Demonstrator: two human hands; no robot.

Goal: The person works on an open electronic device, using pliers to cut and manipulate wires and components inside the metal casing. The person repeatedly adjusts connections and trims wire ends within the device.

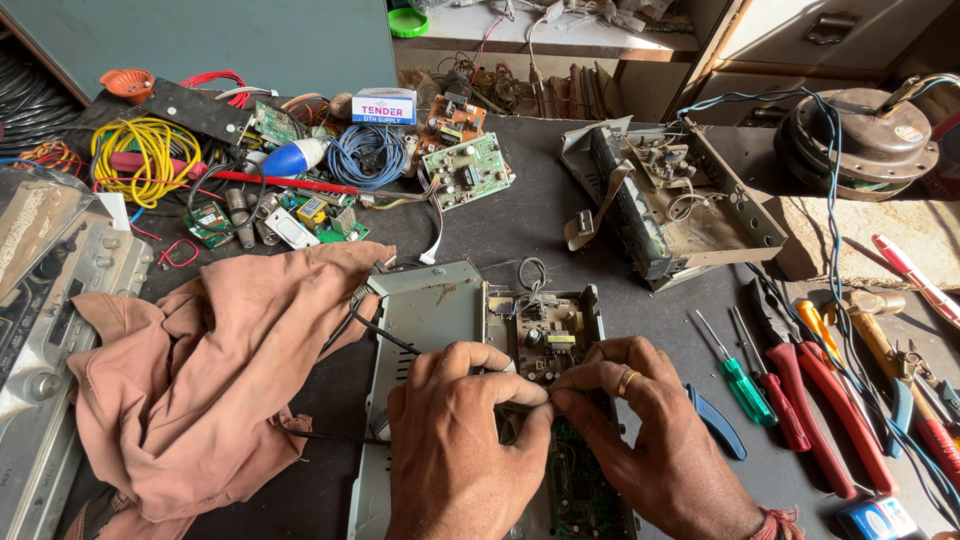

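Over the opened grey metal receiver box at the dark workbench's near edge, left hand and right hand meet fingertip to fingertip, pinching something small above its brown circuit board; a crumpled brown cloth lies left; red-handled pliers right.

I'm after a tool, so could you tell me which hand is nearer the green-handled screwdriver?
Right. The right hand lies just left of the green-handled screwdriver; the left hand is farther left.
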